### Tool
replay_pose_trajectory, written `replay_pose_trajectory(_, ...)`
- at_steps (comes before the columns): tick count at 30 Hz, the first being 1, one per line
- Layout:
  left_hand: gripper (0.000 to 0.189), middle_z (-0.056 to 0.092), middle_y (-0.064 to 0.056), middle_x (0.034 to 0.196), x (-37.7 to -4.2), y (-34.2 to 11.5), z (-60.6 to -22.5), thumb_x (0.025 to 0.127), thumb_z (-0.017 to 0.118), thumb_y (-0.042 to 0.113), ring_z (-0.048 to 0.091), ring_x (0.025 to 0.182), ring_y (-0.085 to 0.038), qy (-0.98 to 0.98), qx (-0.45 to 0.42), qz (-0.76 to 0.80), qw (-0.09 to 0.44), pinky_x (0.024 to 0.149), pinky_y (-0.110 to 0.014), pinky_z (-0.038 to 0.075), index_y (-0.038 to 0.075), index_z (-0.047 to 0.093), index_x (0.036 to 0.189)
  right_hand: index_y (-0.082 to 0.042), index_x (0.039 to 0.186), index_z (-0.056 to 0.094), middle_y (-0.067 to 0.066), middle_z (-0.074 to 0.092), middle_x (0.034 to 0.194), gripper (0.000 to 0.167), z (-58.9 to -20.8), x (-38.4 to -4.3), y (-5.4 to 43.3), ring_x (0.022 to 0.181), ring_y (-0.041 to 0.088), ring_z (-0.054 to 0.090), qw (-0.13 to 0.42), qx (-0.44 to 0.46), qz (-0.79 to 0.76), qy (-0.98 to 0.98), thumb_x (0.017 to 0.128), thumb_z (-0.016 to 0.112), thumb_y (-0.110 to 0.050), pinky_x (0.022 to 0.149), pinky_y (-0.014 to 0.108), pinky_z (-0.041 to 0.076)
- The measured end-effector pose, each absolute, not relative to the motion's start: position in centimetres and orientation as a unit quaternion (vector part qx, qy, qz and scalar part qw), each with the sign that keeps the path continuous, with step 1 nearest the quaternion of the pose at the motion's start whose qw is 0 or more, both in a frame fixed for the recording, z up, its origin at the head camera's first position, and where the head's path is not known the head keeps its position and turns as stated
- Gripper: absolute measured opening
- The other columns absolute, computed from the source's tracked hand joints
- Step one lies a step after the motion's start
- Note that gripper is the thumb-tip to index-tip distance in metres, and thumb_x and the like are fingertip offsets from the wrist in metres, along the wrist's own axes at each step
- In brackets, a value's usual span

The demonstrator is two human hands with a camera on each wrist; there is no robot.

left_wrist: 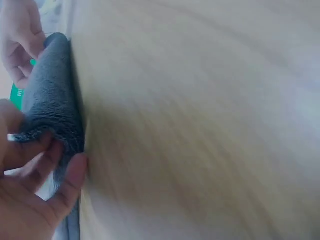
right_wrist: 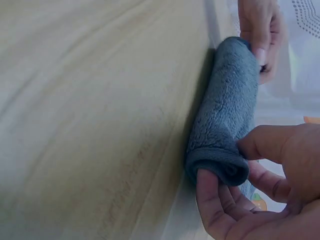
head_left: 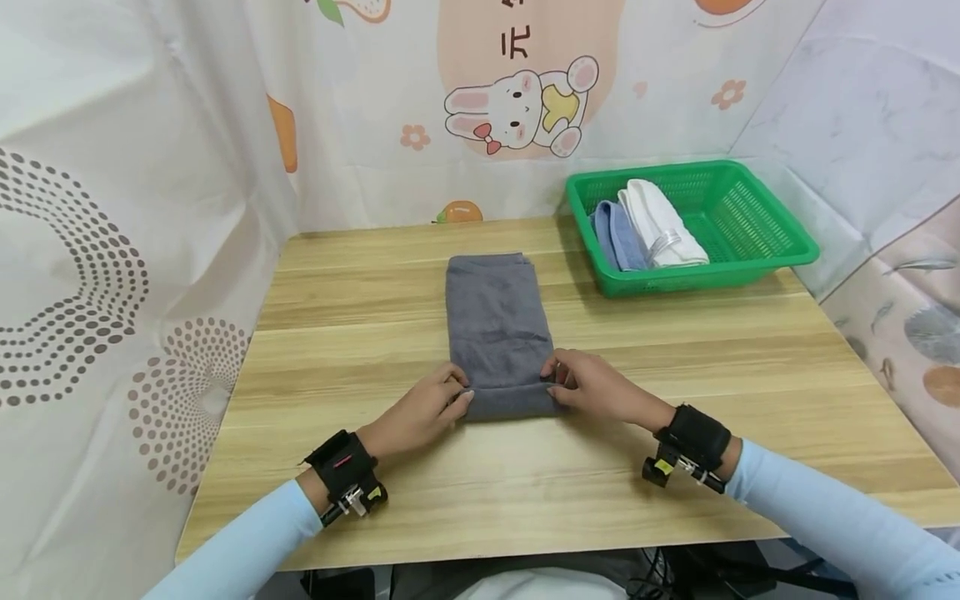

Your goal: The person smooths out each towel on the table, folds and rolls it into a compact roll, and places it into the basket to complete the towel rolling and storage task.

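A dark grey towel [head_left: 497, 321], folded into a long strip, lies on the wooden table with its near end turned over into a thick roll. My left hand [head_left: 422, 410] grips the left end of that roll. In the left wrist view its fingers tuck under the fluffy fold [left_wrist: 49, 92], the thumb at the lower edge. My right hand [head_left: 600, 390] holds the right end. The right wrist view shows the thumb on top of the roll [right_wrist: 226, 95] and fingertips [right_wrist: 208, 187] inside its open end.
At the back right of the table [head_left: 360, 308] stands a green plastic basket [head_left: 701, 279]. Inside it lie a folded white towel [head_left: 660, 221] and a blue-grey one [head_left: 617, 237]. Printed curtains [head_left: 360, 100] hang behind and to the sides.
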State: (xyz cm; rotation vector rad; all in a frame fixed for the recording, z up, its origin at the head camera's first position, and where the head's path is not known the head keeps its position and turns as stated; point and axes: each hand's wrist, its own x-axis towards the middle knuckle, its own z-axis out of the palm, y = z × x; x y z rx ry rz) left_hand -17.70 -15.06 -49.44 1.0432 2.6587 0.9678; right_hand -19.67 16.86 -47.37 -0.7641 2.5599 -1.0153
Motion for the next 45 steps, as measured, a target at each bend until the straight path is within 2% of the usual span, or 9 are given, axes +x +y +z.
replay_pose_trajectory(6, 0.012, 0.058, -0.001, 0.106, -18.4, -14.9, -48.9, 0.103, 0.063, 0.013, 0.058, 0.078, -0.003, 0.893, 0.308, 0.326, 0.045, 0.073, -0.024, 0.053, 0.007, 0.072, 0.098, -0.007, 0.107, 0.064, 0.0, 0.063, 0.088, 0.016, -47.5, -20.3, 16.4, 0.077, 0.014, 0.058, 0.117, -0.265, -0.351, 0.89, 0.095, 0.074, -0.007, 0.068, 0.034, 0.049)
replay_pose_trajectory(11, 0.008, 0.057, 0.003, 0.093, -18.8, -14.9, -48.9, 0.095, 0.069, 0.003, 0.057, 0.08, -0.008, 0.895, 0.296, 0.333, 0.038, 0.068, -0.022, 0.052, 0.01, 0.066, 0.096, -0.011, 0.093, 0.072, -0.001, 0.056, 0.087, 0.011, -47.7, -19.9, 15.9, 0.077, 0.015, 0.052, 0.027, -0.314, -0.277, 0.908, 0.089, 0.08, -0.004, 0.068, 0.032, 0.048)
replay_pose_trajectory(17, 0.011, 0.061, 0.003, 0.099, -18.8, -14.8, -49.0, 0.097, 0.068, 0.003, 0.061, 0.088, -0.01, 0.885, 0.365, 0.289, -0.001, 0.076, -0.023, 0.053, 0.012, 0.073, 0.101, -0.005, 0.092, 0.079, 0.003, 0.062, 0.087, 0.011, -48.0, -19.2, 15.7, 0.083, 0.02, 0.062, -0.072, -0.415, -0.188, 0.888, 0.086, 0.079, 0.003, 0.073, 0.031, 0.054)
replay_pose_trajectory(20, 0.013, 0.065, 0.003, 0.103, -18.5, -14.9, -48.8, 0.097, 0.067, 0.004, 0.064, 0.092, -0.01, 0.884, 0.391, 0.256, -0.02, 0.078, -0.024, 0.054, 0.012, 0.075, 0.102, -0.002, 0.096, 0.078, 0.005, 0.064, 0.091, 0.011, -47.8, -18.7, 16.0, 0.084, 0.02, 0.062, -0.08, -0.454, -0.154, 0.874, 0.089, 0.081, -0.009, 0.073, 0.032, 0.054)
replay_pose_trajectory(25, 0.023, 0.066, 0.001, 0.112, -17.8, -15.3, -48.6, 0.095, 0.075, 0.028, 0.065, 0.095, -0.01, 0.888, 0.426, 0.169, -0.035, 0.077, -0.025, 0.056, 0.011, 0.075, 0.111, 0.002, 0.111, 0.072, 0.011, 0.064, 0.106, 0.043, -47.5, -18.2, 16.5, 0.096, 0.025, 0.061, -0.072, -0.489, -0.094, 0.864, 0.084, 0.088, -0.026, 0.08, 0.036, 0.055)
replay_pose_trajectory(28, 0.036, 0.063, -0.001, 0.116, -17.5, -15.2, -48.5, 0.091, 0.08, 0.037, 0.065, 0.097, -0.012, 0.886, 0.443, 0.124, -0.05, 0.078, -0.027, 0.056, 0.009, 0.073, 0.114, 0.004, 0.115, 0.07, 0.014, 0.064, 0.11, 0.04, -47.6, -18.1, 16.7, 0.1, 0.027, 0.062, -0.071, -0.495, -0.081, 0.862, 0.084, 0.087, -0.015, 0.084, 0.037, 0.055)
replay_pose_trajectory(36, 0.027, 0.069, -0.003, 0.113, -17.5, -15.0, -48.8, 0.095, 0.074, 0.02, 0.069, 0.093, -0.012, 0.895, 0.424, 0.128, -0.058, 0.072, -0.027, 0.057, 0.005, 0.071, 0.118, 0.003, 0.111, 0.07, 0.009, 0.069, 0.095, 0.025, -47.8, -19.3, 16.6, 0.082, 0.019, 0.063, -0.045, -0.456, -0.17, 0.873, 0.087, 0.07, 0.003, 0.071, 0.033, 0.054)
replay_pose_trajectory(41, 0.03, 0.07, 0.002, 0.095, -18.3, -15.4, -49.1, 0.103, 0.065, 0.021, 0.061, 0.071, -0.006, 0.905, 0.361, 0.226, 0.008, 0.065, -0.024, 0.052, 0.006, 0.065, 0.129, -0.004, 0.117, 0.065, -0.003, 0.062, 0.077, 0.024, -48.0, -20.5, 16.8, 0.061, 0.005, 0.048, 0.04, -0.384, -0.289, 0.876, 0.094, 0.063, 0.001, 0.059, 0.025, 0.044)
replay_pose_trajectory(45, 0.025, 0.057, 0.007, 0.071, -19.2, -15.6, -49.0, 0.105, 0.061, 0.02, 0.046, 0.056, -0.004, 0.899, 0.305, 0.309, 0.057, 0.053, -0.024, 0.041, 0.016, 0.059, 0.129, -0.005, 0.123, 0.058, -0.008, 0.051, 0.065, 0.023, -48.0, -21.3, 17.0, 0.052, 0.003, 0.037, 0.104, -0.32, -0.356, 0.872, 0.1, 0.061, -0.004, 0.055, 0.025, 0.036)
